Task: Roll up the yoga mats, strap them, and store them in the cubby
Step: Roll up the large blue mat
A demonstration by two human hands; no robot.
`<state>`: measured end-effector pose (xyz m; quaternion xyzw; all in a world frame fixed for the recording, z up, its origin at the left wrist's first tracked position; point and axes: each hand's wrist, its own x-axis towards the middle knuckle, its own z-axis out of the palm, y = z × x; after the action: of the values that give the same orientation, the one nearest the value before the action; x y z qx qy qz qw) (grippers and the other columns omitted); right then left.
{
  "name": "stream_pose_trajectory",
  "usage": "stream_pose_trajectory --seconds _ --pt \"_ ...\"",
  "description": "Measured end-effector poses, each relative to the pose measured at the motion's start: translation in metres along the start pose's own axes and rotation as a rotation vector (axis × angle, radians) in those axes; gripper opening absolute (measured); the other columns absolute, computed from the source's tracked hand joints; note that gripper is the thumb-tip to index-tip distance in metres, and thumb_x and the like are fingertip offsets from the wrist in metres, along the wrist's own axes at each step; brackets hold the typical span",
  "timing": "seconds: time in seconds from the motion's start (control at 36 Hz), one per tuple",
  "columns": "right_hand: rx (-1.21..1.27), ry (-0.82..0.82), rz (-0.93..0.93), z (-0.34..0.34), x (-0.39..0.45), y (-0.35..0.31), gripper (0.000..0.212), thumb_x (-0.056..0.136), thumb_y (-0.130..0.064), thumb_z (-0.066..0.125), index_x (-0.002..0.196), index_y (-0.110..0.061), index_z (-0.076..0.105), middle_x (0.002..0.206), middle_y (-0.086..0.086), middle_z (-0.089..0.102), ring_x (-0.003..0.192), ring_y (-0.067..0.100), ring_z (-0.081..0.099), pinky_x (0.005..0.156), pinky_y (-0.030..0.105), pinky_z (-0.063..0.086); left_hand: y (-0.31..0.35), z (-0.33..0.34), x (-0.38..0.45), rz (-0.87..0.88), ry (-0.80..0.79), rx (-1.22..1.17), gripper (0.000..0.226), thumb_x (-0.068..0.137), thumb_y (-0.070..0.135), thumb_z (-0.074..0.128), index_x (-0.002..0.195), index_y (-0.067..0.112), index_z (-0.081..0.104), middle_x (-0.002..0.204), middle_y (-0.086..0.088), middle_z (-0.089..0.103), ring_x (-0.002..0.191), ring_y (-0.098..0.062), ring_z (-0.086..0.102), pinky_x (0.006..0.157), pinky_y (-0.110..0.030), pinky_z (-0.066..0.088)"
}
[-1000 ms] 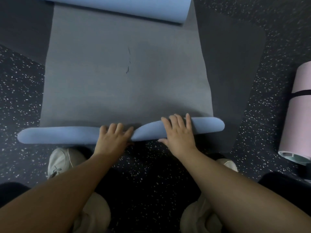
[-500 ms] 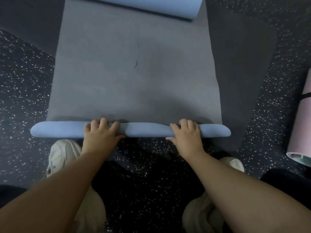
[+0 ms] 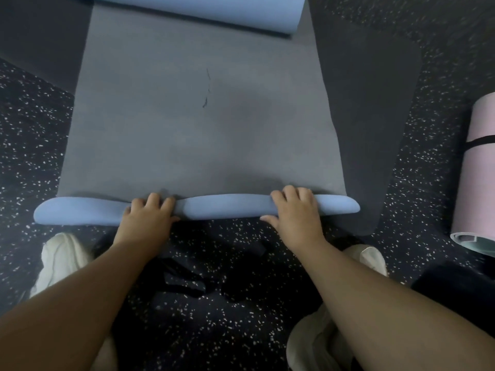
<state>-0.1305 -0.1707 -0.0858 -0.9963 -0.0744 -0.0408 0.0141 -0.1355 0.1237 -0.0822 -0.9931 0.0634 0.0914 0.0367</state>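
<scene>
Nearest to me, my two pale fabric shoes (image 3: 60, 259) stand on the dark speckled rubber floor (image 3: 222, 311), one at each side of my forearms. Just beyond them, my left hand (image 3: 146, 220) and right hand (image 3: 294, 213) rest on the thin blue foam roll (image 3: 219, 208) formed at the near edge of the yoga mat. On each hand the fingers curl over the top of the roll and the thumb lies along its near side, so both hands grip it. The roll runs across the mat's full width; its left end sits flatter and a little nearer to me than its right end. Beyond the roll, the grey upper face of the mat (image 3: 195, 124) lies flat on the floor, marked by a thin dark scratch (image 3: 206, 89) near its middle. The mat's far end curls up, showing its blue underside (image 3: 214, 9). A flat black mat (image 3: 375, 103) lies beneath, projecting past the grey mat's right edge. Well apart, at the right, a rolled pink foam mat (image 3: 479, 178) bound by a black strap (image 3: 480, 141) lies on the floor.
</scene>
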Motion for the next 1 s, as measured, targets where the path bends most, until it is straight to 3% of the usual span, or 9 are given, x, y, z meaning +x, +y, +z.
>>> stream_pose_trajectory --seconds 0.11,0.25,0.39,0.56,0.67,0.78,0.86,1.0 --pt "0.049 0.018 0.069 0.006 -0.008 0.004 0.045 0.069 -0.057 0.075 0.099 -0.023 0.070 0.089 0.008 0.056 0.089 0.033 0.054 0.098 0.057 0.042 0.005 0.002 0.003 -0.051 0.025 -0.030 0.040 0.083 0.024 0.071 0.121 0.016 0.063 0.096 -0.021 0.052 0.081 -0.045 0.051 0.068 -0.058 0.047" --pt "0.081 0.041 0.082 0.012 -0.019 0.001 0.039 0.075 -0.055 0.066 0.095 -0.021 0.070 0.092 0.009 0.055 0.086 0.033 0.052 0.093 0.055 0.044 0.006 0.008 -0.004 -0.029 0.124 -0.011 0.044 0.067 0.003 0.082 0.107 0.009 0.065 0.083 -0.022 0.051 0.067 -0.045 0.050 0.062 -0.059 0.047" --pt "0.133 0.005 0.042 0.015 -0.022 0.001 0.047 0.085 -0.058 0.042 0.091 -0.019 0.069 0.083 0.002 0.054 0.079 0.027 0.052 0.083 0.047 0.047 0.009 0.008 -0.011 -0.047 0.077 -0.015 0.038 0.063 -0.003 0.082 0.092 0.004 0.058 0.077 -0.019 0.052 0.065 -0.042 0.051 0.063 -0.054 0.047" --pt "0.181 0.072 0.015 0.014 -0.014 0.007 0.048 0.083 -0.058 0.046 0.088 -0.019 0.074 0.077 0.000 0.061 0.073 0.026 0.058 0.072 0.039 0.047 0.002 0.006 0.000 0.014 0.166 -0.029 0.018 0.088 0.018 0.067 0.093 0.003 0.058 0.085 -0.019 0.057 0.077 -0.040 0.055 0.049 -0.037 0.031" --pt "0.179 0.033 -0.008 0.012 -0.007 0.012 0.050 0.084 -0.059 0.041 0.086 -0.021 0.074 0.075 -0.002 0.062 0.072 0.025 0.060 0.070 0.038 0.046 0.000 0.011 0.006 -0.001 0.252 -0.068 0.026 0.082 0.020 0.069 0.079 0.001 0.051 0.071 -0.021 0.055 0.065 -0.039 0.057 0.052 -0.043 0.042" --pt "0.138 0.014 -0.021 0.015 -0.002 0.012 0.050 0.086 -0.057 0.040 0.083 -0.020 0.073 0.075 -0.002 0.064 0.070 0.025 0.061 0.068 0.038 0.047 -0.004 0.019 0.007 0.001 0.266 -0.059 0.024 0.083 0.021 0.068 0.082 0.003 0.053 0.076 -0.020 0.058 0.067 -0.041 0.057 0.056 -0.046 0.043" --pt "0.057 0.023 -0.058 0.019 0.004 0.013 0.048 0.088 -0.056 0.040 0.076 -0.018 0.068 0.071 -0.001 0.062 0.065 0.025 0.060 0.062 0.035 0.046 -0.008 0.019 0.013 0.047 0.259 -0.057 0.024 0.092 0.026 0.055 0.081 0.004 0.052 0.073 -0.019 0.058 0.062 -0.040 0.058 0.052 -0.042 0.043" --pt "-0.008 -0.037 -0.140 0.014 0.023 0.017 0.053 0.090 -0.056 0.033 0.073 -0.014 0.058 0.066 0.002 0.058 0.059 0.025 0.059 0.052 0.028 0.031 -0.016 0.018 0.026 0.098 0.168 -0.054 0.027 0.085 0.028 0.064 0.077 0.004 0.053 0.068 -0.018 0.060 0.051 -0.038 0.058 0.045 -0.033 0.035"
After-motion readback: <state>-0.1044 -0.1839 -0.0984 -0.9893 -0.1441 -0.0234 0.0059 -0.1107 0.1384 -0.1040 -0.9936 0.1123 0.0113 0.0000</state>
